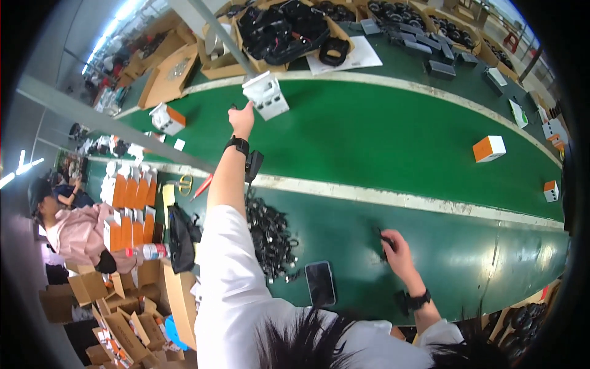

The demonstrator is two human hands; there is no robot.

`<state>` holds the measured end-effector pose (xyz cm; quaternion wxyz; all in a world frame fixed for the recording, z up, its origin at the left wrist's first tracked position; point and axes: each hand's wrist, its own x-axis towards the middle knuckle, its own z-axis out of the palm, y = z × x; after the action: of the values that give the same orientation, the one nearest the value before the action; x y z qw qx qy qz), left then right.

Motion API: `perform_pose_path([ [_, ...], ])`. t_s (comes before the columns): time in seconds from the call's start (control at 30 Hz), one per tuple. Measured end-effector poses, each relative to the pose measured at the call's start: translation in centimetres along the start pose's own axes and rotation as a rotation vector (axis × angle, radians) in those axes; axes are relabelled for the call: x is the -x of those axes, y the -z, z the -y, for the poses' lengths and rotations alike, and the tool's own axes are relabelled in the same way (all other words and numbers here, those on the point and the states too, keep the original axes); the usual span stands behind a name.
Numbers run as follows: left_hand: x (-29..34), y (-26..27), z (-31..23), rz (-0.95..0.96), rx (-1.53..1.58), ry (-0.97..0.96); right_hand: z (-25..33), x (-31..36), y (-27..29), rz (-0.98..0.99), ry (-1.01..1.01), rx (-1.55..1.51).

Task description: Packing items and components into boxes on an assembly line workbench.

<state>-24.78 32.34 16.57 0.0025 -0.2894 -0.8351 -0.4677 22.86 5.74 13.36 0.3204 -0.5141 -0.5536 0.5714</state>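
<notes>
My left hand reaches out over the green belt, fingers curled, with a small dark thing showing at its fingertips. Just right of it stands a white box with its top flaps up and dark spots on its side. Low on the right, above the nearer green tabletop, my right hand pinches a small black cable. A heap of black cables lies beside my left sleeve. Below it, a dark-screened phone rests on the table.
Orange-and-white boxes sit along the belt. Yellow scissors, a red pen-like tool and a bottle lie left. A person in pink is beyond. Cartons of black parts line the far side.
</notes>
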Motion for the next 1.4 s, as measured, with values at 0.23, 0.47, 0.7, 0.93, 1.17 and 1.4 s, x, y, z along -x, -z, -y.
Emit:
perform_pose_path([
  [0.23,-2.6,-5.1,-0.1,0.246,-0.150,0.016,-2.1,3.5,2.5,-0.238,-0.198,-0.098],
  [0.47,1.6,-5.4,-1.6,0.311,0.151,-0.272,0.8,3.4,2.1,-0.154,-0.179,-0.063],
  [0.7,17.2,7.2,-8.3,0.812,0.602,0.094,5.7,6.4,2.3,-0.117,-0.167,-0.235],
  [0.93,38.5,16.8,-6.3,1.090,0.765,0.513,9.8,12.9,1.2,-0.097,0.040,-0.275],
  [1.17,47.3,17.5,0.3,1.189,0.707,0.388,3.5,16.6,1.5,-0.351,0.154,-0.065],
  [1.4,47.5,19.5,-0.6,0.804,0.373,-0.260,3.4,16.3,0.9,-0.375,0.401,0.247],
])
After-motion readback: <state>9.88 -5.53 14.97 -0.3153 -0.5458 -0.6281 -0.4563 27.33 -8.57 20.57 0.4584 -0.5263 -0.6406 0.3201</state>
